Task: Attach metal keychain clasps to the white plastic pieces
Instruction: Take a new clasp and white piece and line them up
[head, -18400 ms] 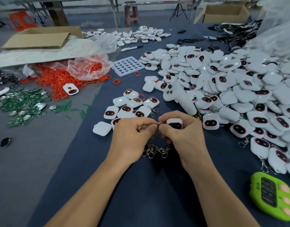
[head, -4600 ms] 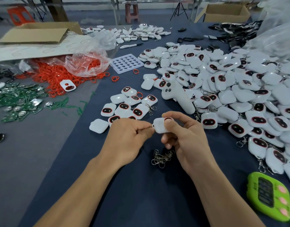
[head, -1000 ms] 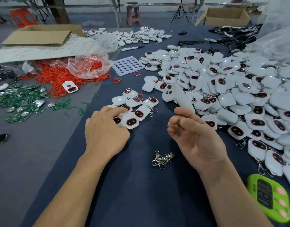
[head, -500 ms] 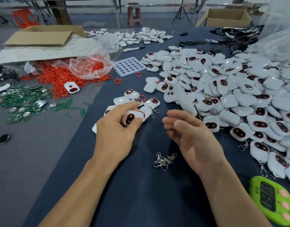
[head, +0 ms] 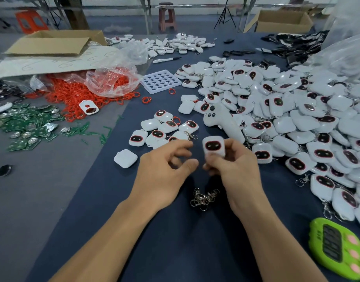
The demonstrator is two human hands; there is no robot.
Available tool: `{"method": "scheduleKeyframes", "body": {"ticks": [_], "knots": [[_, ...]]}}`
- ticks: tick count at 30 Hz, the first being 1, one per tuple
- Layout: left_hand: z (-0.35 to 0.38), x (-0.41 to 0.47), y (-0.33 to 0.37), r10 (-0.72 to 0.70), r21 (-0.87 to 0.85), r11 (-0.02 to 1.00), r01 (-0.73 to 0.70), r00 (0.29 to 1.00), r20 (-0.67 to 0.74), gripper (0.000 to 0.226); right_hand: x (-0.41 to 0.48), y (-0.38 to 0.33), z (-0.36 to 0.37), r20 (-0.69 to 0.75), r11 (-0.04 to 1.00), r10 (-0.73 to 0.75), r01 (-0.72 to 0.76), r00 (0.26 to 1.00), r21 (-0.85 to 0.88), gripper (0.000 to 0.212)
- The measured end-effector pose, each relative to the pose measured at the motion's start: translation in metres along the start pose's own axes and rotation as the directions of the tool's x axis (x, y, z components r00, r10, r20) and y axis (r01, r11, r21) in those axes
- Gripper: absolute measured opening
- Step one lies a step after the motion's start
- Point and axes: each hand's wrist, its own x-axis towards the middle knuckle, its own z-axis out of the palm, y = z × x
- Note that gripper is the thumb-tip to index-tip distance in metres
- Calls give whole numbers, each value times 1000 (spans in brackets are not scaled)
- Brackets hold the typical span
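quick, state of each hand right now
Left hand: open, fingers loosely curled, nothing seen in it.
Right hand: holding a white plastic piece in its fingers.

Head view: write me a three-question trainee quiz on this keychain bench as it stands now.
1. True or false: the small heap of silver metal keychain clasps lies on the dark blue cloth between the person's wrists.
2. What does the right hand hold?
A. a red rubber ring
B. a white plastic piece with a dark, red-rimmed face
C. a green circuit board
3. Fill in: the lime-green plastic timer lies on the person's ___ side.

Key: 1 true; 2 B; 3 right.
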Motion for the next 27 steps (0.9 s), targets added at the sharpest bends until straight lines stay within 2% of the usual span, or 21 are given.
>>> {"method": "scheduleKeyframes", "body": {"ticks": [1,2,4,7,10,13,15,22,26,27], "knots": [[-1,0,1,0,101,995,-4,999,43,18,1,-2,-2,-21,993,44,-42,999,109,16],[-2,-1,3,9,204,978,-33,993,117,15,2,-3,-4,-24,981,69,-64,997,183,16],[0,-7,7,57,350,924,-154,961,272,28,1,-3,-5,-5,975,68,-65,998,213,16],[2,-11,12,129,351,896,-272,916,379,23,0,0,-4,19,993,29,-31,999,115,14],[-1,-8,10,77,268,939,-215,891,447,16,1,0,-4,42,999,9,-11,999,50,23],[1,-8,8,82,225,956,-186,911,403,9,1,0,-4,82,999,-5,0,997,55,32],[3,-9,7,98,218,959,-181,933,346,8,0,0,-4,99,999,-22,17,995,51,29],[2,-2,0,7,27,1000,-10,992,129,11,-4,-3,-6,122,997,-53,45,991,67,19],[2,0,-4,-9,-12,1000,10,998,62,3,-6,-6,-6,161,997,-76,71,984,38,9],[2,0,-5,0,-6,1000,1,999,49,7,-6,-5,-6,172,997,-80,78,982,21,7]]}}
